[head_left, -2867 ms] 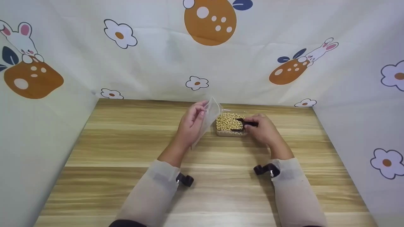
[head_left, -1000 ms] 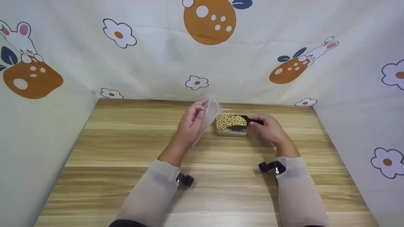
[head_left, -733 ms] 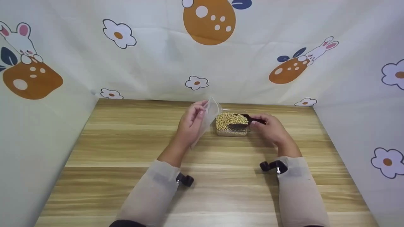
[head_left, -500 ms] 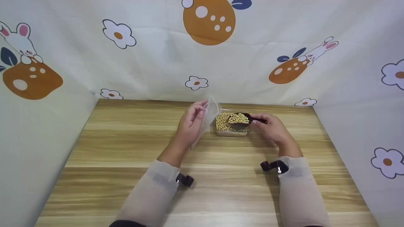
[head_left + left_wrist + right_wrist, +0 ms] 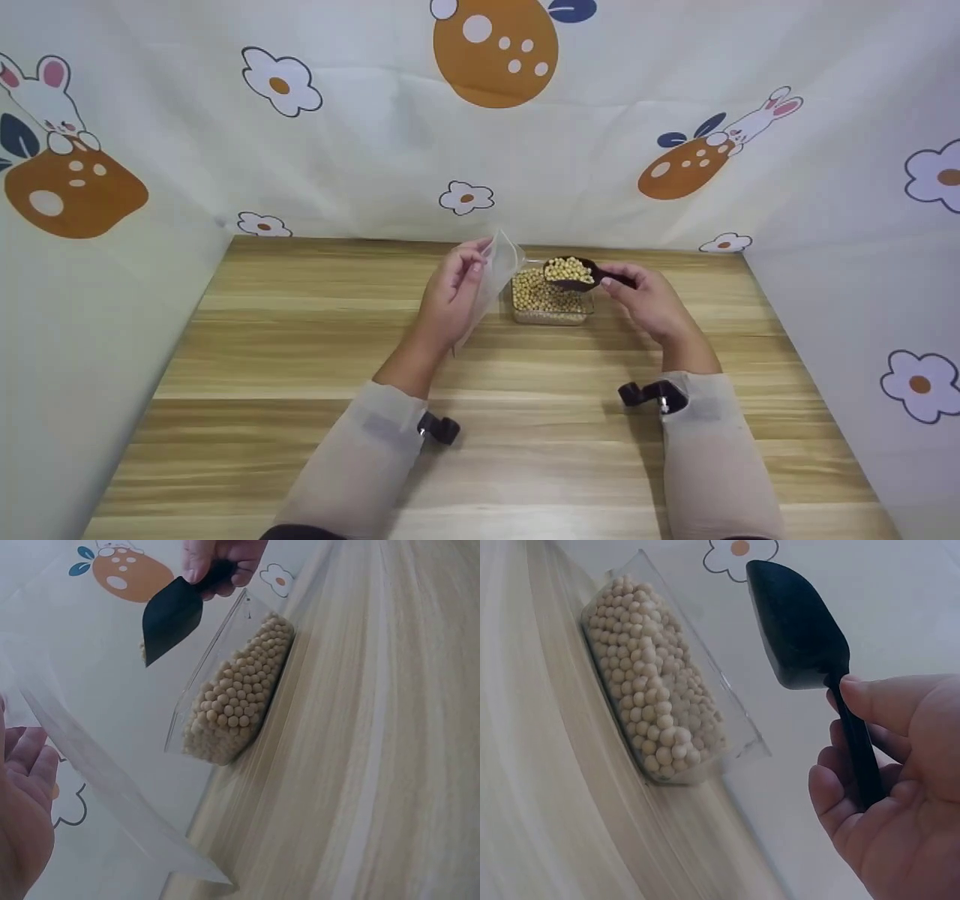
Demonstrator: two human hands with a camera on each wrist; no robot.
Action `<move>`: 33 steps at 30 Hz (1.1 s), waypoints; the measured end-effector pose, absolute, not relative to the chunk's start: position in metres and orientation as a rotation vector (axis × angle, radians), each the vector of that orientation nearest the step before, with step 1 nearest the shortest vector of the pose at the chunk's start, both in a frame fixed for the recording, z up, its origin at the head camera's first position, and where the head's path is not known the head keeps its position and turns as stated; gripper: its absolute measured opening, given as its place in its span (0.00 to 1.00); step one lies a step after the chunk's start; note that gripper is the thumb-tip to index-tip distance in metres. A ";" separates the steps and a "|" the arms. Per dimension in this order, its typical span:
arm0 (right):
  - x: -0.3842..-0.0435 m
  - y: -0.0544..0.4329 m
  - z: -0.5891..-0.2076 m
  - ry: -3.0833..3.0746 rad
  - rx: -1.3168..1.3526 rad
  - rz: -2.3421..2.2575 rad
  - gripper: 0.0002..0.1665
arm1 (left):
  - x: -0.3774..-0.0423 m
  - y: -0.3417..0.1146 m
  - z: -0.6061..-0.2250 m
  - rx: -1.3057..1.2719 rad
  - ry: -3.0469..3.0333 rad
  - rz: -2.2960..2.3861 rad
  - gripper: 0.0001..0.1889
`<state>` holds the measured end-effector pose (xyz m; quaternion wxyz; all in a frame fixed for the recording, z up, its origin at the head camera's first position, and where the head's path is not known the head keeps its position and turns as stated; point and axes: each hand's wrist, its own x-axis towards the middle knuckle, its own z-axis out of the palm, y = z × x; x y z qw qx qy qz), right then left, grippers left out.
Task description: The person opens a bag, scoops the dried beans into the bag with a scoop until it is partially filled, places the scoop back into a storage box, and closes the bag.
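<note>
My right hand [image 5: 646, 300] grips the handle of a black scoop [image 5: 799, 626], which is heaped with round yellow soybeans [image 5: 568, 270]. In both wrist views the scoop hangs above a clear rectangular container [image 5: 731, 701], itself holding many more soybeans [image 5: 236, 694]. My left hand [image 5: 452, 292] pinches a translucent plastic bag [image 5: 496, 274] near its top, just left of the container. The bag's mouth gapes toward the upper right, and its lower corner reaches down to the tabletop in the left wrist view. Part of the left hand is cut off in that view.
A wood-grain table [image 5: 525, 442] lies under both arms. Pale cloth walls [image 5: 360, 150] printed with oranges, rabbits and flowers stand at the back and both sides. The back wall rises close behind the container.
The right hand drew the scoop back rightward through the soybeans, then raised it, loaded, above the container. The left hand and the bag have stayed nearly still.
</note>
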<state>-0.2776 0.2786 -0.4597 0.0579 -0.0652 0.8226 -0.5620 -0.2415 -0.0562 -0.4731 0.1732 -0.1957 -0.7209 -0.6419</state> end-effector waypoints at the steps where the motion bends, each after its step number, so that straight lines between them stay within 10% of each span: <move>1: -0.277 0.277 -0.459 2.496 -0.206 -1.717 0.22 | -0.241 -0.057 -0.473 -0.547 -2.052 -1.813 0.08; 33: -0.264 0.227 -0.389 2.654 -0.452 -1.694 0.18 | -0.244 -0.062 -0.469 -0.504 -2.004 -1.801 0.07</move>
